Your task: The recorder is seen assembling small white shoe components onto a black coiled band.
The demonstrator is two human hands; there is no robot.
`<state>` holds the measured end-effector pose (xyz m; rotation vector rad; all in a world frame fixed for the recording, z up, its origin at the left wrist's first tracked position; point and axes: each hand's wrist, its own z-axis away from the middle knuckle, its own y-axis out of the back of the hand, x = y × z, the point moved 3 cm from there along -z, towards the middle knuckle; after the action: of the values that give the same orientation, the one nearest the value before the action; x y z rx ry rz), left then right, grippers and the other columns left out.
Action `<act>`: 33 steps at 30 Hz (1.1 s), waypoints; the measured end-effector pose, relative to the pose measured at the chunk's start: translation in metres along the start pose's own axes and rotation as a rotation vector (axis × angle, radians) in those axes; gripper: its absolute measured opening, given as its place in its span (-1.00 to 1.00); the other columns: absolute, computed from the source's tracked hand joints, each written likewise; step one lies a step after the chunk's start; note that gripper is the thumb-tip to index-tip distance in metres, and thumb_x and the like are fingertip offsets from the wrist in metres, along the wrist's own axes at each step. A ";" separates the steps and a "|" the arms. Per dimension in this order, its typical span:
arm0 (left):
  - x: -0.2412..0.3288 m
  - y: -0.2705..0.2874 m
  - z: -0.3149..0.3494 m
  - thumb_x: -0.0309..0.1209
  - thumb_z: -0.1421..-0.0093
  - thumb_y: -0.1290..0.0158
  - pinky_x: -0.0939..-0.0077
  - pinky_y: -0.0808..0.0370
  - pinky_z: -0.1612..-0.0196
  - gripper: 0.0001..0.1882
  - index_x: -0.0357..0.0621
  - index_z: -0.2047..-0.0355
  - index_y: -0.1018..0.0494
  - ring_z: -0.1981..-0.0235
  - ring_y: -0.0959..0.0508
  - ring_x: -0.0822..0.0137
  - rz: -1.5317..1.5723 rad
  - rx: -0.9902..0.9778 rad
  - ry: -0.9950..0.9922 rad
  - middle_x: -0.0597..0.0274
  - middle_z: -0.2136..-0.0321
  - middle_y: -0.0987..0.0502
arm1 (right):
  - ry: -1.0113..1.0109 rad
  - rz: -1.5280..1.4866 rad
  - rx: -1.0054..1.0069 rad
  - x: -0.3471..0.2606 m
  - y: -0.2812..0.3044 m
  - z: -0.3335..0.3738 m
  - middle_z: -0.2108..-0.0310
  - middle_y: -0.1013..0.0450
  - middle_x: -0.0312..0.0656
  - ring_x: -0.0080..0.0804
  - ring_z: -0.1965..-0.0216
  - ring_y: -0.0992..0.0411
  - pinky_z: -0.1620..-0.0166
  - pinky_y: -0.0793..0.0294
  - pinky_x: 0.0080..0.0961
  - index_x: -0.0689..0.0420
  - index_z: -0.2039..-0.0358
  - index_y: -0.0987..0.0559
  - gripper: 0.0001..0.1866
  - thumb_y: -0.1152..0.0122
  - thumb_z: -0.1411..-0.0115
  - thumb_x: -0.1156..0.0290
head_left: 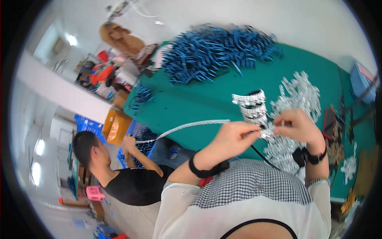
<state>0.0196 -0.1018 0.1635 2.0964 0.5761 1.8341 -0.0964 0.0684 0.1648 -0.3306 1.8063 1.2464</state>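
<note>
Close in front of me, my left hand (pixel 238 137) pinches the edge of a short silver shiny strip (pixel 267 132). My right hand (pixel 297 125) closes thumb and fingertips at the strip's other end. Just beyond them, similar silver strips (pixel 254 109) lie in an overlapping row on the green table (pixel 187 107), with dark gaps between them. A loose heap of silver strips (pixel 297 95) spreads beside and below my right hand. What exactly the strips are made into cannot be told.
A large heap of blue curled strips (pixel 215 53) covers the table's far side. At left, a co-worker in a black shirt (pixel 137 185) holds a long silver band (pixel 187 126) near blue crates (pixel 137 131). A light-blue bin (pixel 363 81) stands far right.
</note>
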 end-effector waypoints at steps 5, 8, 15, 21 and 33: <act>0.009 0.023 0.009 -0.61 0.06 -0.11 0.60 -0.40 0.44 -0.82 -0.29 0.37 -0.53 0.52 -0.51 0.39 -0.168 0.138 -0.176 0.13 0.55 -0.53 | 0.181 0.052 0.004 -0.004 0.014 -0.007 0.61 -0.42 -0.14 -0.25 0.60 -0.39 0.51 -0.32 -0.45 0.19 0.51 -0.55 -0.82 -0.27 0.10 0.35; 0.005 0.028 0.008 -0.64 0.04 -0.10 0.67 -0.38 0.48 -0.82 -0.31 0.36 -0.52 0.55 -0.48 0.47 -0.141 0.167 -0.163 0.17 0.56 -0.51 | 0.199 0.049 0.116 -0.010 0.022 0.004 0.65 -0.39 -0.17 -0.27 0.65 -0.36 0.57 -0.29 -0.47 0.18 0.54 -0.55 -0.83 -0.28 0.11 0.36; 0.005 0.028 0.009 -0.64 0.03 -0.10 0.74 -0.40 0.55 -0.81 -0.36 0.33 -0.51 0.60 -0.48 0.47 -0.083 0.194 -0.239 0.16 0.58 -0.49 | 0.553 0.301 0.317 -0.073 0.033 0.042 0.69 -0.25 -0.28 -0.35 0.71 -0.29 0.68 -0.20 -0.49 0.16 0.61 -0.48 -0.85 -0.30 0.19 0.46; 0.014 0.032 0.015 -0.62 0.16 -0.22 0.69 -0.40 0.51 -0.79 -0.29 0.43 -0.53 0.59 -0.53 0.45 -0.030 0.247 -0.297 0.14 0.56 -0.56 | 0.582 0.218 0.352 -0.066 0.055 0.032 0.67 -0.36 -0.27 -0.49 0.72 -0.28 0.69 -0.16 -0.61 0.15 0.60 -0.56 -0.87 -0.33 0.23 0.47; 0.006 0.039 0.006 -0.45 0.13 -0.26 0.53 -0.43 0.27 -0.78 -0.29 0.52 -0.45 0.42 -0.52 0.37 0.216 0.165 -0.363 0.05 0.48 -0.54 | 0.393 -0.189 0.305 -0.028 0.056 -0.011 0.69 -0.33 -0.32 -0.62 0.64 -0.26 0.59 -0.18 -0.65 0.23 0.62 -0.53 -0.86 -0.30 0.11 0.44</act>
<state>0.0297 -0.1327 0.1866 2.6108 0.4331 1.4886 -0.1225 0.0773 0.2226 -0.5873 2.2048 0.7961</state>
